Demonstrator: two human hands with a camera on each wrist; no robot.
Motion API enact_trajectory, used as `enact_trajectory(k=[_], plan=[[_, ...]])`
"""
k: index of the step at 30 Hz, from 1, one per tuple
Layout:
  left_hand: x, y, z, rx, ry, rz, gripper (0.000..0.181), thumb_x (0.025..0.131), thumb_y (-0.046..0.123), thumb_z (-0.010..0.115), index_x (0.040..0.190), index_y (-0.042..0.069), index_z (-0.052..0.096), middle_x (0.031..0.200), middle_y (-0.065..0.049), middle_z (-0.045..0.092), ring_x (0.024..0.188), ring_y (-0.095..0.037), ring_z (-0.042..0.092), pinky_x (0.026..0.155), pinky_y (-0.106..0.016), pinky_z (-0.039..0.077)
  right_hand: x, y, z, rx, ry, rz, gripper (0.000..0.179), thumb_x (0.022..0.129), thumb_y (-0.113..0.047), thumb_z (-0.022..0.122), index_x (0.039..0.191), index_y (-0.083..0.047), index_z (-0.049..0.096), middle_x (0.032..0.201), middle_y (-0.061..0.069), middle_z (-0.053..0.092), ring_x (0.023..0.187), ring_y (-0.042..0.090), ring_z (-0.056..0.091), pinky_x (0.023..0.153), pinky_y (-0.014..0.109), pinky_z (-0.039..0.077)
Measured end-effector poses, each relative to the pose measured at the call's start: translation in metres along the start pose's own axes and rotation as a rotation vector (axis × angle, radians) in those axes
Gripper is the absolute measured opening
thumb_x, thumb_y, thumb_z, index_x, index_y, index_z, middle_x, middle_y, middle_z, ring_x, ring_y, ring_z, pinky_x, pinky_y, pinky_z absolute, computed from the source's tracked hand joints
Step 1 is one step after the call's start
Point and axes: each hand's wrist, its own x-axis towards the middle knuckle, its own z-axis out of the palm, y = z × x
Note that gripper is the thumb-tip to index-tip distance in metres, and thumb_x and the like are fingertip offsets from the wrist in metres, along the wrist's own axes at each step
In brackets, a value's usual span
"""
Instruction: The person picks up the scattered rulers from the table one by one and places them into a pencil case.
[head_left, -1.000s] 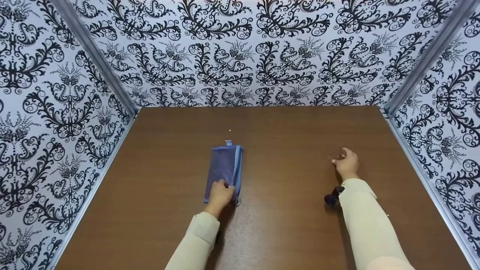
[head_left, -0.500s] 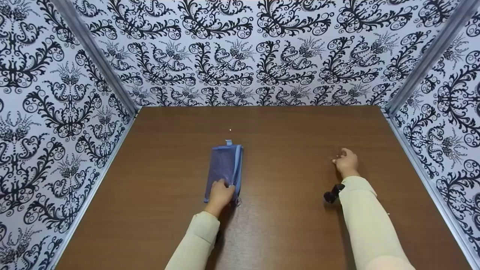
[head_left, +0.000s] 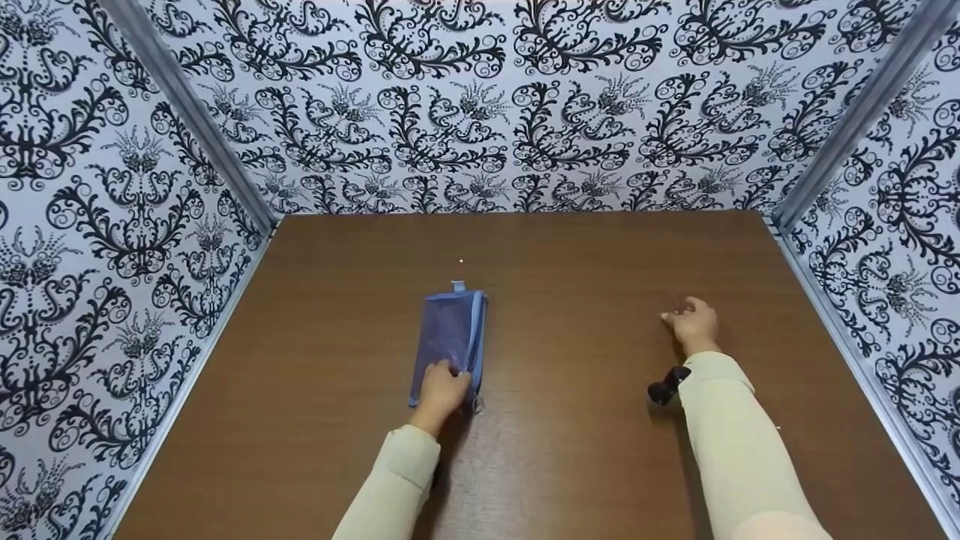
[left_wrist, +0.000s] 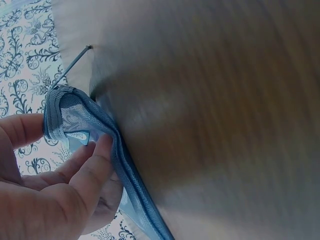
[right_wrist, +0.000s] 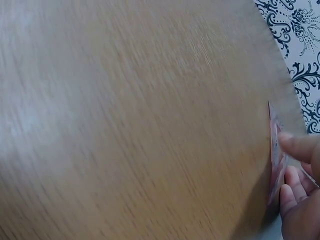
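A blue mesh zip pouch [head_left: 442, 330] lies left of the table's middle, its tab pointing to the back wall. At the near end my left hand [head_left: 441, 390] grips its zip side. In the left wrist view, the curled fingers [left_wrist: 92, 167] hold the pouch [left_wrist: 132, 175] by its zip edge, with the mesh bulging between thumb and fingers. Far to the right, my right hand [head_left: 694, 328] pinches a thin clear plastic piece. The right wrist view shows that piece as a see-through, pinkish set square [right_wrist: 274, 155] seen nearly edge-on, partly hidden by the thumb.
The brown wooden table [head_left: 570, 300] ends at a patterned back wall [head_left: 525, 112] and side walls with metal edging. A small ring [head_left: 478, 405] hangs at the pouch's near right corner. A black wrist camera [head_left: 667, 386] sticks out from the right sleeve.
The set square in my right hand has turned and its outline is now hardly visible in the head view. The left hand and the pouch have stayed in place.
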Motion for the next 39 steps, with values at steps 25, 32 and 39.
enact_trajectory(k=[25,32,39], plan=[[-0.0007,0.0003,-0.0010,-0.058,-0.014,-0.007,0.025,0.086,0.012,0.059,0.100,-0.008,0.060,0.101,-0.023,0.054,0.090,-0.035,0.057,0.073,-0.043,0.053,0.0019,-0.0043,0.0017,-0.238,0.038,-0.109,0.061,0.088,-0.005,0.066,0.137,0.017,0.037,0.133,0.037,0.044,0.124,0.048,0.043,0.103,0.051,0.037],[0.0003,-0.0005,-0.0006,-0.048,-0.020,-0.013,0.028,0.087,0.014,0.059,0.103,-0.009,0.061,0.103,-0.024,0.055,0.095,-0.037,0.057,0.084,-0.048,0.048,-0.0016,-0.0080,0.0002,-0.269,0.026,-0.110,0.050,0.087,-0.004,0.067,0.129,0.016,0.047,0.126,0.036,0.052,0.118,0.048,0.049,0.100,0.052,0.040],[0.0005,-0.0005,0.0003,-0.026,-0.006,-0.008,0.033,0.086,0.014,0.058,0.108,-0.011,0.060,0.104,-0.026,0.056,0.099,-0.040,0.057,0.087,-0.050,0.047,-0.0033,-0.0082,-0.0008,-0.262,-0.022,-0.073,0.055,0.091,-0.005,0.063,0.136,0.016,0.041,0.136,0.035,0.044,0.128,0.047,0.041,0.105,0.052,0.036]])
